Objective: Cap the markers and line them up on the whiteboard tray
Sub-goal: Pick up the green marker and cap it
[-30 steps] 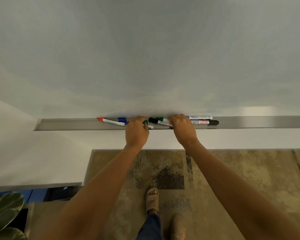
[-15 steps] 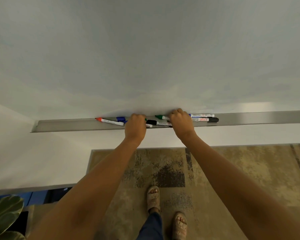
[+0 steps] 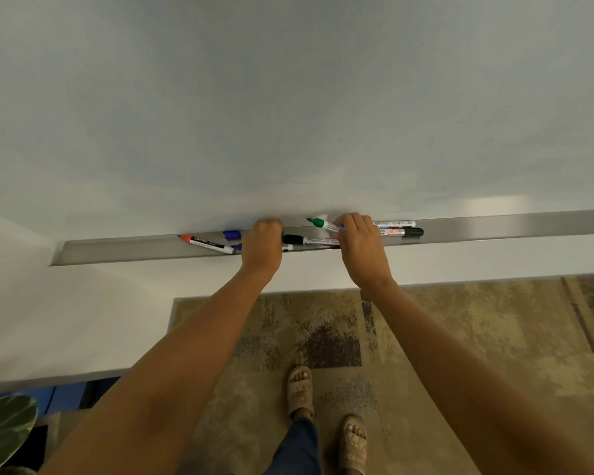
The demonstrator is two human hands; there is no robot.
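Observation:
A metal whiteboard tray (image 3: pixel 124 250) runs across the view below the whiteboard. My right hand (image 3: pixel 360 248) pinches an uncapped green marker (image 3: pixel 323 223), tip pointing left, just above the tray. My left hand (image 3: pixel 263 246) is curled over the tray with a sliver of a green cap (image 3: pixel 283 234) at its right edge. An uncapped red marker (image 3: pixel 206 244) and a loose blue cap (image 3: pixel 231 234) lie to its left. A blue marker (image 3: pixel 237 247) lies partly under it. A black-capped marker (image 3: pixel 309 240) lies between my hands. Two more markers (image 3: pixel 400 228) lie right of my right hand.
The whiteboard (image 3: pixel 288 114) fills the upper view. A patterned carpet (image 3: pixel 460 337) lies below, with my sandalled feet (image 3: pixel 300 389) on it. A plant leaf (image 3: pixel 4 426) shows at the bottom left. The tray continues to the right (image 3: pixel 528 224).
My right hand has lifted the green marker off the tray and tilted its tip up and to the left. My left hand has stayed in place on the tray.

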